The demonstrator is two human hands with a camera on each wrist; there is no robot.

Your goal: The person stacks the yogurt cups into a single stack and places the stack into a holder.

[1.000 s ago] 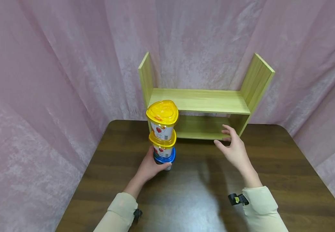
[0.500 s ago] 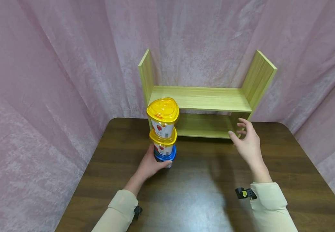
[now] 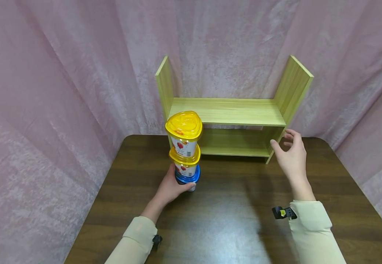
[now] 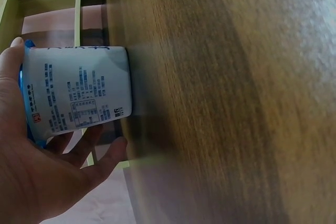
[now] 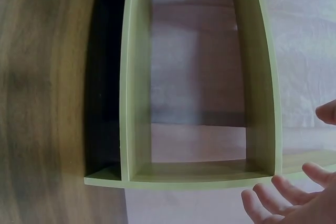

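Left hand (image 3: 172, 187): fingers curled round blue-lidded cup (image 3: 191, 177), bottom of a stack on the table (image 3: 217, 190); lower yellow-lidded cup (image 3: 185, 161) directly above it, upper yellow-lidded cup (image 3: 184, 132) topmost; right hand (image 3: 292, 157): thumb and fingers held apart, near right end of wooden shelf (image 3: 227, 112); shelf stands behind stack; pink curtain (image 3: 230, 47) farthest back.

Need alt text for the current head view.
A person's left hand grips a blue-lidded cup stacked beneath two yellow-lidded cups at a brown wooden table. The right hand, holding nothing, is near the right end of a two-level wooden shelf; pink curtains hang behind.
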